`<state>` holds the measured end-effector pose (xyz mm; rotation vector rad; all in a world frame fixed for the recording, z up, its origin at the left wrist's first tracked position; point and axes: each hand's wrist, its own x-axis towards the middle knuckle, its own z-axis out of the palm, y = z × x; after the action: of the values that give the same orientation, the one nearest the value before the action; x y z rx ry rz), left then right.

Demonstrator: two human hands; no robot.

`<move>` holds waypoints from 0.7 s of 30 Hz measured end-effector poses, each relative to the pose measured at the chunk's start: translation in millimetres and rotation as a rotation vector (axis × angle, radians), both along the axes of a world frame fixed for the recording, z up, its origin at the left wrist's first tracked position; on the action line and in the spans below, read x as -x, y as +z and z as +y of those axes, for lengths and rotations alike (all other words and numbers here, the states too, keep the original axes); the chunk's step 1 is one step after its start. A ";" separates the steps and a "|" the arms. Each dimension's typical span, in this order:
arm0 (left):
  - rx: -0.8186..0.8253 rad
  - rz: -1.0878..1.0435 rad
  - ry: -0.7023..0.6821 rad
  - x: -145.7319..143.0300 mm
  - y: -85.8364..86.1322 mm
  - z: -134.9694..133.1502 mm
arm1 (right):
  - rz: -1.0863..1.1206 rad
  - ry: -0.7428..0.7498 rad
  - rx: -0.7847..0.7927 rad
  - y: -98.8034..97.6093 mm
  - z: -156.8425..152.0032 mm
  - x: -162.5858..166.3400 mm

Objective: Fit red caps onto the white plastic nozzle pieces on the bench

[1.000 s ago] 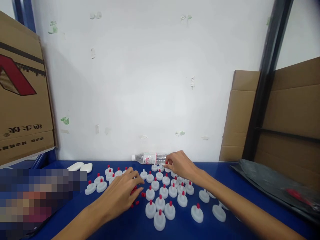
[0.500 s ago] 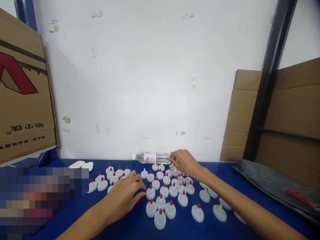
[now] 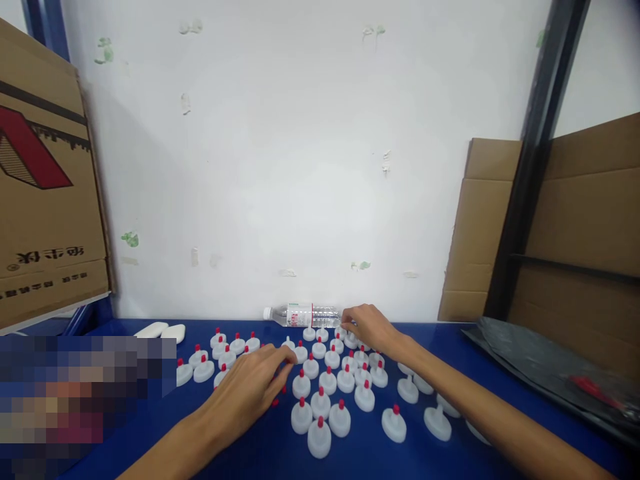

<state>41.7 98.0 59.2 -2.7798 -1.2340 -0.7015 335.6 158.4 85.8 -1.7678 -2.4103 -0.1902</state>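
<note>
Leftward from where I stood, a printed cardboard box point(image 3: 45, 220) bearing a red emblem rose at the end of the blue tabletop point(image 3: 367, 453). Two white oval pieces point(image 3: 173, 334) lay near the wall point(image 3: 300, 167), beyond a cluster of red-capped nozzle bottles point(image 3: 203, 370), squat, translucent white and upright. The person's left hand point(image 3: 253, 377) was at the right side of this cluster, thumb and forefinger bent towards each other; whether they pinched anything could not be told. Loose red caps point(image 3: 275, 402) lay beside that hand. Near its fingertips, an uncapped nozzle bottle point(image 3: 289, 345) stood bare-necked. Behind, a clear drink bottle point(image 3: 300, 316) with a label lay on its side along the foot of the wall. A central group of capped bottles point(image 3: 319, 441) spread from there towards the near edge. The right hand point(image 3: 367, 327) was at this group's far edge, beside the drink bottle's base, thumb and fingertips drawn together; what they held, if anything, was hidden. Near the right forearm stood bare-nozzled bottles point(image 3: 437, 425). Farther right were a flattened cardboard sheet point(image 3: 465, 230), a dark post point(image 3: 520, 193) and a grey plastic bag point(image 3: 530, 360).
</note>
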 end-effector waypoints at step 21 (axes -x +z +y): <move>-0.298 -0.149 -0.134 -1.6 2.0 -1.4 | 0.184 0.228 -0.099 -14.5 7.8 -1.0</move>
<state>43.3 96.6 61.2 -2.6185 -0.8790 -1.0254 336.6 166.1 71.2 -1.3905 -2.3992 -0.1126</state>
